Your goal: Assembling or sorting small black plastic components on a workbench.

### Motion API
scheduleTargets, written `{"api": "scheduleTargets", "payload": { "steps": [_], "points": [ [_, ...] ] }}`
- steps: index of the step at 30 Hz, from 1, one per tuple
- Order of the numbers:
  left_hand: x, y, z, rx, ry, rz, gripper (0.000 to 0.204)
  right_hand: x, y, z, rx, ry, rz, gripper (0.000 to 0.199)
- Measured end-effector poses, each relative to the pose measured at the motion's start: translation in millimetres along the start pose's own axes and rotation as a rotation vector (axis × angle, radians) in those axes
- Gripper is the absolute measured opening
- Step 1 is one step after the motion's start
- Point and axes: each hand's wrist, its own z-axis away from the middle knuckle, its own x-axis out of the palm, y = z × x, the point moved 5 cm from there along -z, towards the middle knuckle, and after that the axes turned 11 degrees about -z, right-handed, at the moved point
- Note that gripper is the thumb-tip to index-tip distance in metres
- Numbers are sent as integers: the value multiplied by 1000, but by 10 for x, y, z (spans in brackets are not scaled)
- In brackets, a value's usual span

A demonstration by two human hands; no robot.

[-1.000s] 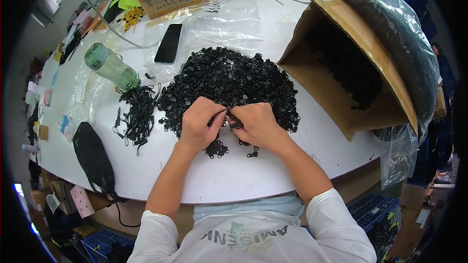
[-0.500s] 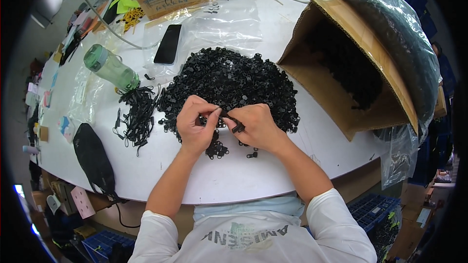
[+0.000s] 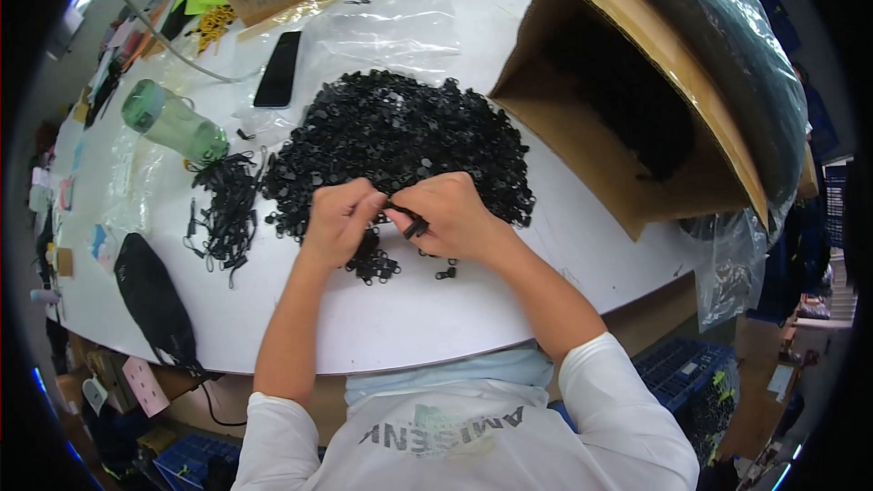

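The slim black strap-like piece (image 3: 416, 226) sits pinched in the fingers of the bare right hand (image 3: 447, 215), its long axis slanting up-left toward the bare left hand (image 3: 338, 223), whose fingers are pressed together, their hold on it unclear.

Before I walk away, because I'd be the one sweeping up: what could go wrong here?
The loose heap of small black pieces could scatter if the left hand or right hand knocks it. The green bottle, close beside the black cords, might wet them if knocked, should it hold liquid.
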Motion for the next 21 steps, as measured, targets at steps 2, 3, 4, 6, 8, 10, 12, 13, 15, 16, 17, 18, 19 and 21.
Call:
{"api": "scheduleTargets", "payload": {
  "steps": [2, 3, 4, 6, 8, 10, 12, 13, 15, 16, 17, 18, 19, 21],
  "points": [
    [-112, -59, -13, -6, 135, -93, 29, -9, 36, 11, 5, -31, -20, 11],
    [-166, -120, -18, -61, 189, -137, 32, -2, 39, 9, 14, -31, -11, 11],
    [-82, -215, 12, -109, 206, -100, 35, 14, 32, 1, 12, -38, 0, 11],
    [-76, -263, 32, -76, 180, -53, 37, 14, 47, 22, 50, -42, -14, 11],
    [-66, -267, 59, -69, 131, 120, 39, -31, 71, 18, 131, -52, -96, 10],
    [-36, -274, 56, -135, 148, 200, 39, -105, 93, -5, 214, -64, -184, 9],
    [-55, -296, 59, -244, 161, 244, 40, -231, 108, -11, 265, -39, -379, 8],
    [-49, -316, 54, -252, 161, 242, 40, -327, 143, 1, 213, 99, -462, 5],
    [-114, -391, 83, -314, 247, 315, 40, -679, 375, 121, 433, 332, -808, 17],
    [-94, -399, 71, -326, 241, 346, 36, -898, 563, 215, 239, 695, -1016, 34],
    [-100, -420, 82, -332, 243, 346, 36, -1073, 810, 348, 270, 942, -1411, 48],
    [-109, -390, 82, -283, 206, 198, 33, -1225, 886, 476, 280, 1224, -1296, 55],
    [-76, -326, 36, -226, 164, 61, 30, -1337, 1024, 671, 249, 1374, -1262, 55],
    [-8, -113, -50, -200, -99, -166, 23, -1265, 1010, 662, 266, 1253, -1312, 54]
  ]
}}
